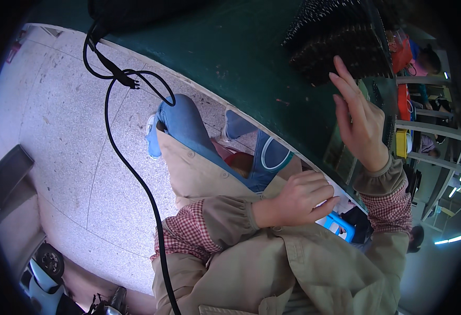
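Fingers spread and stretched out, my right hand (361, 123) is raised over the green worktop, just in front of a stack of black, ridge-edged pieces (340, 44). The fingertips overlap the stack's lower edge in the picture; whether they touch it I cannot tell. My left hand (303, 197) is held in front of my body by the table edge, its fingers curled in and the thumb pointing right. Anything inside those fingers is hidden. A blue-rimmed white object (340, 227) shows just beyond the left hand.
The green worktop (230, 58) runs diagonally, with a pale edge. A black cable (130, 163) with a looped plug hangs at left, across the speckled floor (78, 131). Shelving (430, 126) with people behind it stands at right. A scooter (46, 278) is at lower left.
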Action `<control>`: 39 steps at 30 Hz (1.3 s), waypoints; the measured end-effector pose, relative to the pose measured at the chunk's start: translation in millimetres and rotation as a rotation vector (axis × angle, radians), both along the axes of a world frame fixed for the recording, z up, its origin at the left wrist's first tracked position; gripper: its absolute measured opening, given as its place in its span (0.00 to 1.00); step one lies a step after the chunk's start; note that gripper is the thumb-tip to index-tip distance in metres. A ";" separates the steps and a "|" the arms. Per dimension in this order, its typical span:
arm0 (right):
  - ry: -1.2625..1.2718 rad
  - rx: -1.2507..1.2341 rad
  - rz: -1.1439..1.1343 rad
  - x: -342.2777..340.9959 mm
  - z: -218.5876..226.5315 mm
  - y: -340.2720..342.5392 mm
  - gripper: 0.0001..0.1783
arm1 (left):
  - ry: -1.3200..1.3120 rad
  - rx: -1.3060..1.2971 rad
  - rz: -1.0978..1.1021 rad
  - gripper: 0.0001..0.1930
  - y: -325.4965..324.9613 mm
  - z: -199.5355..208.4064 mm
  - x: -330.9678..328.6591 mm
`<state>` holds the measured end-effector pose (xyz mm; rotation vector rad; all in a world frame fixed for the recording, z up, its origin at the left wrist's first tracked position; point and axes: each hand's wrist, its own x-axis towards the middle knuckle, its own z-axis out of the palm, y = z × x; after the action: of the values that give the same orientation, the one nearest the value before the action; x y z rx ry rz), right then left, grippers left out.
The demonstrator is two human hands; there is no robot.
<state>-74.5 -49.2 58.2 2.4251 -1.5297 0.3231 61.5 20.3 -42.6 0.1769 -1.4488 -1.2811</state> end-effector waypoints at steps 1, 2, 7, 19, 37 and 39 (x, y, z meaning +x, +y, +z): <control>0.002 -0.001 0.000 0.8 0.7 0.5 0.23 | 0.002 0.000 0.001 0.09 -0.2 0.2 0.2; 0.007 0.011 0.001 1.9 1.7 1.3 0.23 | 0.005 0.001 0.002 0.09 -0.4 0.3 0.3; 0.015 0.002 0.033 1.9 5.8 2.5 0.24 | 0.008 -0.001 0.005 0.09 0.3 -1.4 0.1; 0.021 -0.042 0.021 0.9 7.4 0.7 0.25 | -0.002 -0.018 -0.019 0.07 -1.1 -2.1 2.0; 0.022 -0.065 -0.011 1.8 12.5 1.3 0.22 | -0.022 0.000 -0.023 0.07 -3.7 0.8 4.0; 0.026 -0.070 0.002 1.0 12.5 1.0 0.22 | -0.039 0.003 -0.028 0.08 -3.9 1.0 4.5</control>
<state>-73.4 -48.2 70.7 2.3679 -1.4802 0.3388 66.0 16.4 -41.5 0.1849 -1.4875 -1.3085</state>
